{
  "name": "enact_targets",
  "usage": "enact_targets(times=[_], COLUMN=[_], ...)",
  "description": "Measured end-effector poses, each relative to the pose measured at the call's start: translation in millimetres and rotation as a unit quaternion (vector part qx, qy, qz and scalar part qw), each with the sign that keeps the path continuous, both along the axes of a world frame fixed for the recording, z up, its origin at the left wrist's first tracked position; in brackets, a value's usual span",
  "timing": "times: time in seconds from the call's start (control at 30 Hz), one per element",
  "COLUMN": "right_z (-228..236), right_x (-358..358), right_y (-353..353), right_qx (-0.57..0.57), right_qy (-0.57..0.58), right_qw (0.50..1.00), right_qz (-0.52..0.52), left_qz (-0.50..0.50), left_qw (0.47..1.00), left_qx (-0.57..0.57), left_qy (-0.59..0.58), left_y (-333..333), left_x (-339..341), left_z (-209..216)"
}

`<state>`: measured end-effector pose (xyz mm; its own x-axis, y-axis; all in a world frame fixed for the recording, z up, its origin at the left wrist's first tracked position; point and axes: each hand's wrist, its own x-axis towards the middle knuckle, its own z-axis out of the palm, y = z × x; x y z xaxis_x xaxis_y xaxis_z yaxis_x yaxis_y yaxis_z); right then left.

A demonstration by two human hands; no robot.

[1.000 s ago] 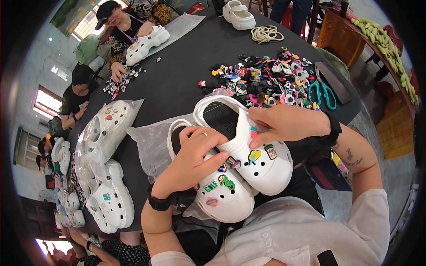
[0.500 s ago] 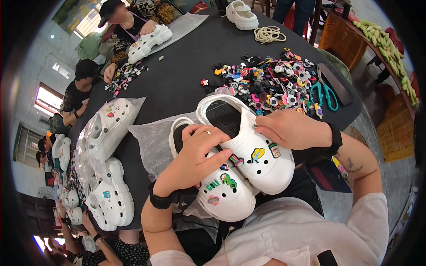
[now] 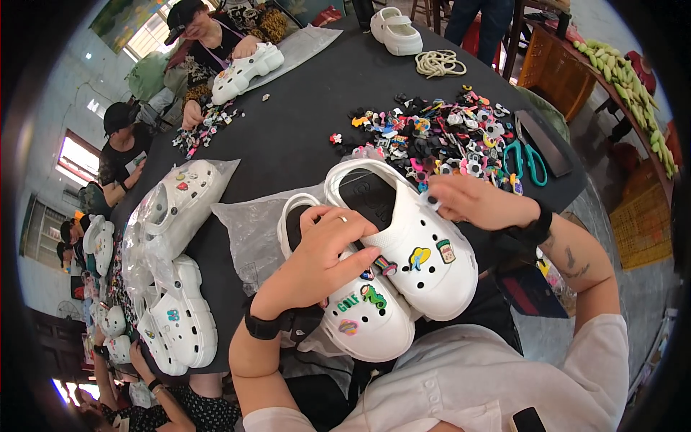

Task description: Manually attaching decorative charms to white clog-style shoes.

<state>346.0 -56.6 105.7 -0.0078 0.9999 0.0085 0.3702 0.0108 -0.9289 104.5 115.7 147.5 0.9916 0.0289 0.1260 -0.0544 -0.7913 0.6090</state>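
Two white clogs lie side by side on the black table (image 3: pixel 302 122) in front of me. My left hand (image 3: pixel 324 255) rests on top of them, fingers spread over the strap area, steadying the left clog (image 3: pixel 363 324), which carries several coloured charms. The right clog (image 3: pixel 425 259) has a few charms on its toe. My right hand (image 3: pixel 468 201) pinches a small white charm against the right clog's upper edge. A clear plastic bag (image 3: pixel 248 230) lies under the clogs.
A heap of coloured shoe charms (image 3: pixel 432 137) and teal scissors (image 3: pixel 523 157) lie beyond the clogs. Bagged white clogs (image 3: pixel 176 209) are stacked on the left. A coiled cord (image 3: pixel 439 63) and another clog pair (image 3: pixel 396 30) sit far off. Other people work along the left side.
My right hand has drawn back from the toe of the right clog to its upper edge, now pinching a small charm. My left hand stays on the clogs.
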Motion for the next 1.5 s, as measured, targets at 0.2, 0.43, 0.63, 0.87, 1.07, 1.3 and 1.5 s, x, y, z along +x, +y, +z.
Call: enact_targets(times=[0.2,0.43,0.63,0.87,1.07,1.3,1.5], right_z=[12,7,-8,-3,33,47,51], right_x=[2,28,21,7,-48,-102,-124], right_y=[-22,-43,-48,-51,-60,-65,-63], right_qx=[0.059,0.079,0.019,0.008,0.076,0.143,0.148], right_qy=[-0.208,-0.553,-0.546,-0.510,-0.379,-0.305,-0.297], right_qw=[0.963,0.787,0.813,0.831,0.885,0.933,0.938], right_qz=[-0.162,-0.262,-0.202,-0.223,-0.260,-0.125,-0.104], left_qz=[-0.001,-0.001,0.074,-0.015,-0.061,-0.057,-0.086], left_qw=[1.000,1.000,0.989,0.985,0.969,0.930,0.922], left_qx=[-0.011,0.001,0.069,0.160,-0.108,-0.228,-0.260], left_qy=[-0.012,-0.022,-0.110,0.071,0.212,0.282,0.272], left_y=[1,-1,-5,6,24,33,34], left_x=[0,-2,-18,-40,-26,-13,-13], left_z=[-3,-2,20,36,31,24,11])
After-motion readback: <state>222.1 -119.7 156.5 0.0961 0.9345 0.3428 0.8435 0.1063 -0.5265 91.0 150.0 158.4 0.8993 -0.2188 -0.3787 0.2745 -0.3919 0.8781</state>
